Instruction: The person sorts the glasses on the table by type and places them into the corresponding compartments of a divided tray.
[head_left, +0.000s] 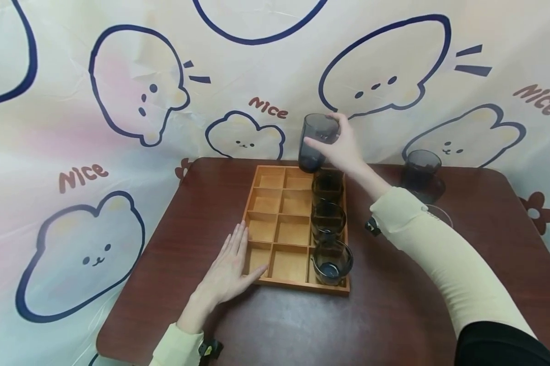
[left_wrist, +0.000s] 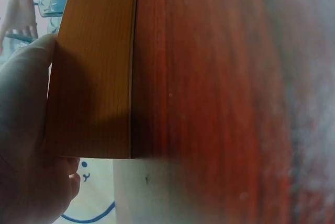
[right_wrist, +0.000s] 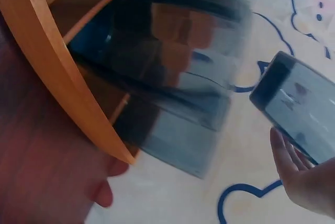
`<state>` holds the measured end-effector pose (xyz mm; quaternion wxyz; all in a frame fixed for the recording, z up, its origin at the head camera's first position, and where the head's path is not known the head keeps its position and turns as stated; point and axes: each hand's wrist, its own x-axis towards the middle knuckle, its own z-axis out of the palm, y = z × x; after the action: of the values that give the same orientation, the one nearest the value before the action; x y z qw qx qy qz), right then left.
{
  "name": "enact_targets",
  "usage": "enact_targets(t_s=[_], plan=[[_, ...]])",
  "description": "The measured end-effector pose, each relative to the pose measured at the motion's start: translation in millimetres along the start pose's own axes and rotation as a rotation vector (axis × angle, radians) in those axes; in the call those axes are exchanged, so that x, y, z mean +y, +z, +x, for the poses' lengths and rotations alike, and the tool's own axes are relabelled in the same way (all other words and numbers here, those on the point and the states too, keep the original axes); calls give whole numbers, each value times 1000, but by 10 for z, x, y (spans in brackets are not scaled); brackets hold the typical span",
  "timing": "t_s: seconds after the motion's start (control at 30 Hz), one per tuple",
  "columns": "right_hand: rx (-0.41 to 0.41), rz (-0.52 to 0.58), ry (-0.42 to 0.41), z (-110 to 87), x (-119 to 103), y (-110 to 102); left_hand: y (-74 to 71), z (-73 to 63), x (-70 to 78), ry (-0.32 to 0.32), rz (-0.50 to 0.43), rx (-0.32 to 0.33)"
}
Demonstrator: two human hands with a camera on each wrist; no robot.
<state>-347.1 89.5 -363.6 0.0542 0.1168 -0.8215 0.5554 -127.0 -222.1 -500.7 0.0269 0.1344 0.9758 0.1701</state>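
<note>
My right hand [head_left: 336, 145] grips a smoky grey drinking glass [head_left: 309, 147], tilted slightly, above the far end of a wooden compartment tray [head_left: 279, 216]. In the right wrist view this held glass [right_wrist: 298, 103] is apart from the standing ones. Three similar glasses stand in the tray's right column: a far glass [head_left: 327, 185], a middle glass [head_left: 328, 223] and a near glass [head_left: 332, 262]. At the tray's near left corner my left hand [head_left: 226, 267] rests with straight fingers along the side and the thumb over the front rim. The left wrist view shows the tray's wall [left_wrist: 97, 77] against that hand.
Another grey glass [head_left: 422, 175] stands at the table's back right, beyond the right forearm. The brown table [head_left: 302, 325] ends at a cartoon-printed curtain [head_left: 238, 66] behind and at the left. A thin pale ring-like line [head_left: 441, 211] shows beside the right sleeve.
</note>
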Motion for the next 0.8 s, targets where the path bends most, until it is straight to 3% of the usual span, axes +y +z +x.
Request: enact_targets(t_s=[0.33, 0.63, 0.8], plan=[[-91, -25, -49, 9, 260, 278, 3, 3, 5, 14, 0, 12], [-118, -201, -50, 17, 458, 467, 20, -3, 6, 27, 2, 32], [-139, -243, -53, 8, 478, 504, 7, -12, 1, 33, 13, 39]])
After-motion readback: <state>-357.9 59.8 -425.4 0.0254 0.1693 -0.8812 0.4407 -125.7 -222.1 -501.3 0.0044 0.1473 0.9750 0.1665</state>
